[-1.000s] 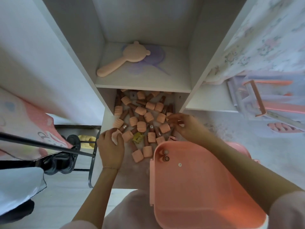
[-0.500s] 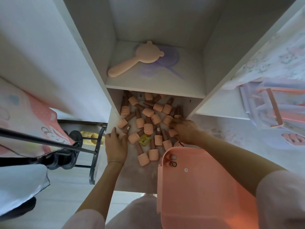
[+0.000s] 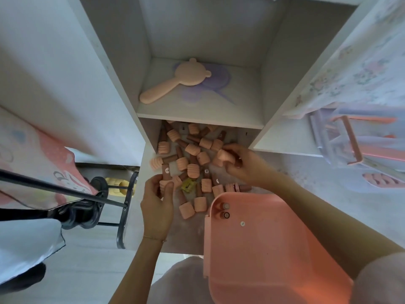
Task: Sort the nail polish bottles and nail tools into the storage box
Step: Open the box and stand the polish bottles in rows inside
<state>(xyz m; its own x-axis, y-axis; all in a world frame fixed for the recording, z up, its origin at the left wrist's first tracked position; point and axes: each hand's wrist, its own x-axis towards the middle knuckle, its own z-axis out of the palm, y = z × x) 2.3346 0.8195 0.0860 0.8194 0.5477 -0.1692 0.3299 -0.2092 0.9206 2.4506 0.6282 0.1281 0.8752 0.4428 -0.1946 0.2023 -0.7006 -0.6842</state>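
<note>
Both arms are bare from the wrist up past the elbow, so short sleeves. The left hand [image 3: 156, 207] has a thin gold-ish bracelet [image 3: 153, 238] sitting right at the wrist, plain chain as far as I can tell. Right hand [image 3: 245, 164] has nothing on it. A pale pinkish-white sleeve [image 3: 381, 279] covers the right shoulder, and the lap [image 3: 182, 281] is in similar light fabric.

Scattered pile of nail polish bottles [image 3: 190, 159] on the white lower shelf [image 3: 151, 227]. Left hand [image 3: 156, 201] closed on one bottle [image 3: 166, 176]; right hand [image 3: 243, 164] gripping another bottle [image 3: 224, 156]. Pink storage box [image 3: 269, 255] at lower right, two bottles standing in its corner [image 3: 224, 210]. Pink hand mirror [image 3: 175, 81] lying on the upper shelf.
</note>
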